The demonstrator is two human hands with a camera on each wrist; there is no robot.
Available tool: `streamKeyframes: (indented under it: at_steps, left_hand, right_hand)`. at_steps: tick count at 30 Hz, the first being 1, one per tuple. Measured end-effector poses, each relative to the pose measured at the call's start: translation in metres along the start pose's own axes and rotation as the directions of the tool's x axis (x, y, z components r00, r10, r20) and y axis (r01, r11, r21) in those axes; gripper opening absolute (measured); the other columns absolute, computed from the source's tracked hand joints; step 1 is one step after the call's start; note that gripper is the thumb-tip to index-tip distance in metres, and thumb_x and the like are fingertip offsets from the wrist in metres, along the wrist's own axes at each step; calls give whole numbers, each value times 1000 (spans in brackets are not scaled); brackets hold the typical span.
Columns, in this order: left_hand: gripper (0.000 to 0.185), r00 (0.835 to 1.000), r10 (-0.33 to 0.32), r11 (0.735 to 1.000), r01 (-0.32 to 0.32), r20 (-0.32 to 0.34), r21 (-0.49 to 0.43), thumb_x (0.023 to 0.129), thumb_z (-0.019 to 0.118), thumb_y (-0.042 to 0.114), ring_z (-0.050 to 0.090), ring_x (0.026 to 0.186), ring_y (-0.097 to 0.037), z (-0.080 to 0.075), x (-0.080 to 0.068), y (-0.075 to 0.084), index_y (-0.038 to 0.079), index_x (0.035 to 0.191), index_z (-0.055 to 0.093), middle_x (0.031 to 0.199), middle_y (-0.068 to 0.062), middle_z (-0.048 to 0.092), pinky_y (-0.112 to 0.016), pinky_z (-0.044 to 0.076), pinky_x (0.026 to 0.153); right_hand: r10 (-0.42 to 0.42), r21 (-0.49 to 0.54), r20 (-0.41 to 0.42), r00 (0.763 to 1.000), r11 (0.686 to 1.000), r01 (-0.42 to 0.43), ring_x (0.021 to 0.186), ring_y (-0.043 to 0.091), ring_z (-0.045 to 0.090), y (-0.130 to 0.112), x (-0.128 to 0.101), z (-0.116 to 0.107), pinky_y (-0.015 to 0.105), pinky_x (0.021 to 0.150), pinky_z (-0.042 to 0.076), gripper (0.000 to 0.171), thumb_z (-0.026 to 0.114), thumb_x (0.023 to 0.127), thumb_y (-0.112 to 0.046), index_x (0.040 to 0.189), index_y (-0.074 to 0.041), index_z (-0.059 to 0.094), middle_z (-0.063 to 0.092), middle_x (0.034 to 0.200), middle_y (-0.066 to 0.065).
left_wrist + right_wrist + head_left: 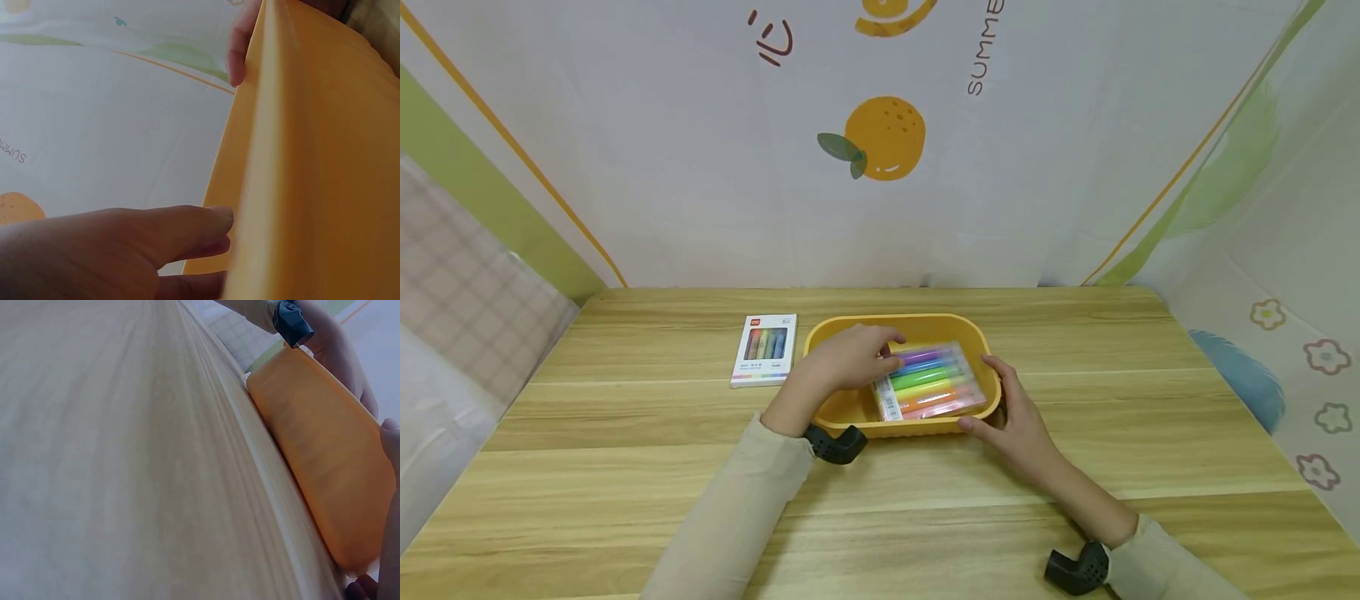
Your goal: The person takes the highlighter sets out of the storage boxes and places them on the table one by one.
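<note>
From the head camera, I am seeing the clear pack of highlighters (929, 381) already lying inside the yellow plastic basket (850, 407) on the bench (625, 500). My left hand (848, 360) is reaching over the near-left rim, its fingers curled at the pack's left end, touching or pinching it; I cannot tell which. My right hand (1013, 417) is resting against the basket's right outer wall with fingers straight and relaxed, steadying it. A second, white boxed set of markers (764, 349) is lying on the bench just left of the basket, not yet inside. So I am judging one pack placed and one left.

On the left wrist camera, the left hand's fingers (187, 228) are stretching beside the basket wall (312, 175), loosely bent.

On the right wrist camera, the basket's outer wall (319, 450) is sitting on the bench, with a right fingertip (390, 434) touching its edge.
</note>
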State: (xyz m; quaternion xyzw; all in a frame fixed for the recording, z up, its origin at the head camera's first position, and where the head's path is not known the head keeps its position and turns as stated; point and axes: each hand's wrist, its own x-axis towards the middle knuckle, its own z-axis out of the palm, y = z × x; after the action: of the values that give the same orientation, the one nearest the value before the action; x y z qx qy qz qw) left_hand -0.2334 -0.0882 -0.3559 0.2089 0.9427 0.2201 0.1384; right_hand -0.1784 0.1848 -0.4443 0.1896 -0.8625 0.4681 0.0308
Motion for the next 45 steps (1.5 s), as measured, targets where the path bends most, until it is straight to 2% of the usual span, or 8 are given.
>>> streamKeyframes:
  at_steps: [14,27,45]
  left_hand:
    - [43,1000,-2,1000,2,-4,12,103,58,32,61,84,-17,1,0,1,14,142,57,118,-7,70,-27,50,68]
    - [43,1000,4,1000,-4,-12,26,103,58,31,61,90,-17,1,-1,2,13,142,57,119,-7,70,-32,53,80]
    - [42,1000,-4,999,5,-22,31,102,58,33,64,102,-19,2,0,4,14,140,59,125,-8,70,-39,55,94]
  right_hand:
    - [-15,10,0,1000,1000,15,142,33,44,1,1,0,0,105,26,90,80,87,-24,157,-19,25,37,158,19]
    - [-15,4,-2,1000,1000,15,142,32,44,1,0,1,0,105,27,89,80,87,-25,158,-21,25,37,158,18]
    - [-9,0,0,1000,1000,9,144,33,42,-2,0,0,0,106,25,89,80,87,-25,157,-18,25,35,159,19]
